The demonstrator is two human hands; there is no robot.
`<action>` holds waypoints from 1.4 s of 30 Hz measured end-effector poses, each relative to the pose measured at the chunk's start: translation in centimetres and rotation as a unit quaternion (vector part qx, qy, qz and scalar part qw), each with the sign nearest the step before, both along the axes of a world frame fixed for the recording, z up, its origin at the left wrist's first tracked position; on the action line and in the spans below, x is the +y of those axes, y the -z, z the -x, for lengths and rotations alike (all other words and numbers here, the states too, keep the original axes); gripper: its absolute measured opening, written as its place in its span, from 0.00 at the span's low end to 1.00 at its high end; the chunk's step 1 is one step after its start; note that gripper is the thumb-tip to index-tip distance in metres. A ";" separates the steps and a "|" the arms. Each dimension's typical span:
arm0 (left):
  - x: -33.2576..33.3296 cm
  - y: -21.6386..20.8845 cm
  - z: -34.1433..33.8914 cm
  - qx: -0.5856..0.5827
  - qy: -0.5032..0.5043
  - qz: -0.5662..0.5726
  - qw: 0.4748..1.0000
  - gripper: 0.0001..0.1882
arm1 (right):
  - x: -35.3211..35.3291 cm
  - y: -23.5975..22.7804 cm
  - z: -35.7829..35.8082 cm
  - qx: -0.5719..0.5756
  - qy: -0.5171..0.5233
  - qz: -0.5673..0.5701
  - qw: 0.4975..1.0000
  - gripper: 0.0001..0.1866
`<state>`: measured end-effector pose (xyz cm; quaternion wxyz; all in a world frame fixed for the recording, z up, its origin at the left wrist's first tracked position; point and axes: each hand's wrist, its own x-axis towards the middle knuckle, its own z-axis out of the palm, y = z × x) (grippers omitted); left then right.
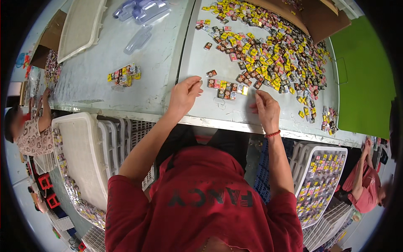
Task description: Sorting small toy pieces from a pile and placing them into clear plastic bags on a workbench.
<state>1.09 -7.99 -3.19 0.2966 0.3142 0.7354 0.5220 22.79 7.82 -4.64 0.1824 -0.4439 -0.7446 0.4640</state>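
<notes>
Between my hands a small block of little printed boxes [226, 86] lies on the white table, set edge to edge in short rows, with black, pink, yellow and white faces. My left hand [184, 97] rests at the table's seam, left of the block and apart from it. Its fingers are half bent with a gap at the tips, and nothing shows in them. To the right of the block hovers my right hand [267, 110], fingers loosely curled and parted, holding nothing I can see. One loose dark box [211, 73] lies just above the block.
A big heap of similar boxes [268, 54] spreads up to a cardboard carton [331, 21]. Further left are a stacked cluster [124, 74], clear plastic trays [140, 40] and a white tray [82, 29]. Loaded racks [321, 185] stand below the table. Co-workers sit at both sides.
</notes>
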 end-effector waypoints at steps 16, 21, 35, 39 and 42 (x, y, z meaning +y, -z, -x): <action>-1.2 2.8 3.4 -0.090 -0.098 -0.036 0.990 0.16 | -2.5 -0.4 5.0 0.183 0.016 0.291 0.939 0.09; -6.7 1.4 10.2 0.112 -0.262 -0.090 0.954 0.13 | -5.9 -2.0 15.8 0.147 -0.101 0.291 0.940 0.11; -13.9 -3.5 22.2 0.060 -0.362 -0.221 0.904 0.11 | -11.0 -5.0 32.0 0.163 -0.217 0.332 0.903 0.10; -14.0 -2.6 22.5 0.088 -0.385 -0.179 0.901 0.11 | -11.3 -4.6 31.9 0.161 -0.204 0.328 0.908 0.10; -14.0 -0.8 20.6 0.157 -0.385 -0.080 0.906 0.11 | -11.0 -3.2 30.3 0.123 -0.204 0.323 0.916 0.09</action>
